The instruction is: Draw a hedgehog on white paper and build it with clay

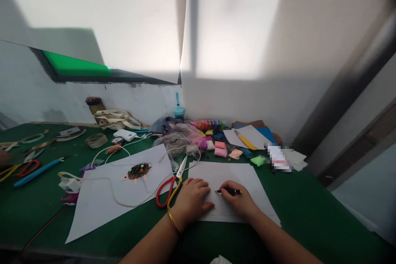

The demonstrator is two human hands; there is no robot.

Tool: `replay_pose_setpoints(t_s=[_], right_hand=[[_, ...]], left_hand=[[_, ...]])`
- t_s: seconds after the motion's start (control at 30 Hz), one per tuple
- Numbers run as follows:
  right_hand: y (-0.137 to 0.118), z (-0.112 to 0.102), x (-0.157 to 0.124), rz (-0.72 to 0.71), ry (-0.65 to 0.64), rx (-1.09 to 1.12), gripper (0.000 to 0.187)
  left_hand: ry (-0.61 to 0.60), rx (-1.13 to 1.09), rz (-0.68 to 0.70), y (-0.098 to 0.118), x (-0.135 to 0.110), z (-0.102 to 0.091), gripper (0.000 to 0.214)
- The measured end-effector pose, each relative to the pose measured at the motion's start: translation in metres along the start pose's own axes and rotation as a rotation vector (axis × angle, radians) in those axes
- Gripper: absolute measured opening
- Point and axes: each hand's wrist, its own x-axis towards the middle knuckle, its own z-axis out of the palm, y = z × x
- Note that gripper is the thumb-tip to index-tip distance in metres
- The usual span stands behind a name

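Note:
My right hand (243, 201) grips a black pen (237, 192), its tip on or just above a blank-looking stack of white paper (260, 204). Flat on the left side of that stack lies my left hand (194, 199), fingers stretched out and holding nothing. Scissors (170, 192) with one red and one yellow handle lie right beside my left wrist, blades pointing away. Further left, a second white sheet (99, 210) bears a small hedgehog figure (137, 172) with dark spines and coloured dots.
A white cable (119, 204) loops across the left sheet from a white charger (69, 183). Behind the paper lie packs of coloured clay (220, 148) and a yellow cutter (246, 140). Left are a blue pen-shaped tool (38, 172) and more red-handled scissors (29, 168).

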Motion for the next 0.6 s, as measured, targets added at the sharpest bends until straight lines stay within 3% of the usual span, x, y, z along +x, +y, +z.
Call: replay_pose_setpoints(t_s=[0.6], right_hand=[[0.0068, -0.0046, 0.0021, 0.006, 0.059, 0.010, 0.018]], left_hand=[[-0.027, -0.014, -0.025, 0.0006, 0.0000, -0.0010, 0.040]])
